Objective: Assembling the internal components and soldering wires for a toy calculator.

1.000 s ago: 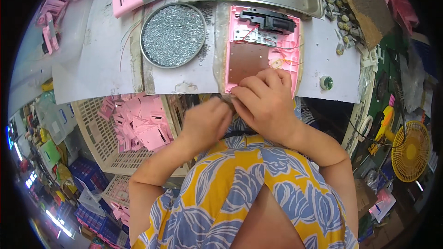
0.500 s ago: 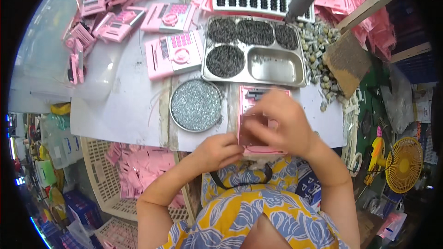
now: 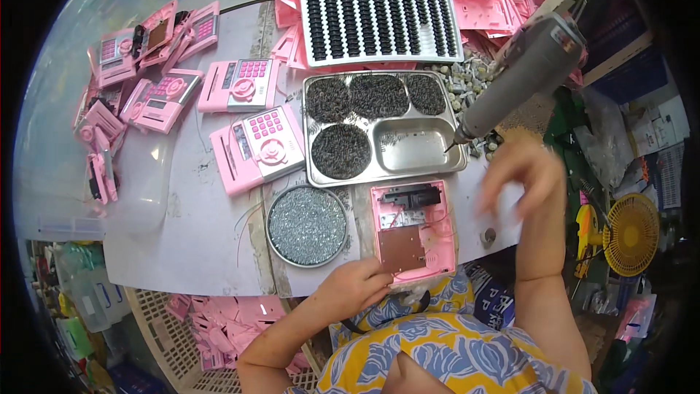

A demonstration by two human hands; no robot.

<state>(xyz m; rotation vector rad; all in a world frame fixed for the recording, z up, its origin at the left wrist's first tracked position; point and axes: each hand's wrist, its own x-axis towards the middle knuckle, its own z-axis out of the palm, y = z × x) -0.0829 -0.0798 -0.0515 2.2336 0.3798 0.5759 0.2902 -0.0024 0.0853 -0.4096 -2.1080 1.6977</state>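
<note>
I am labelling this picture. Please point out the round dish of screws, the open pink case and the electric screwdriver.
round dish of screws (image 3: pixel 307 225), head view, middle of the screw heap.
open pink case (image 3: pixel 413 231), head view, brown circuit board.
electric screwdriver (image 3: pixel 519 73), head view, grey body.

pink open casing (image 3: pixel 413 233) | grey screwdriver (image 3: pixel 521 73) | silver tray (image 3: pixel 386 171)

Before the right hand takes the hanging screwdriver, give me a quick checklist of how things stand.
1. Left hand steadies the open pink panel at its lower left corner: ok.
2. Panel lies flat on the table, insides facing up: ok.
3. Right hand is raised, blurred, below the grey screwdriver, not gripping it: ok.
4. Round dish of screws sits beside the panel: ok.
5. Screw placed in panel: cannot tell.
</note>
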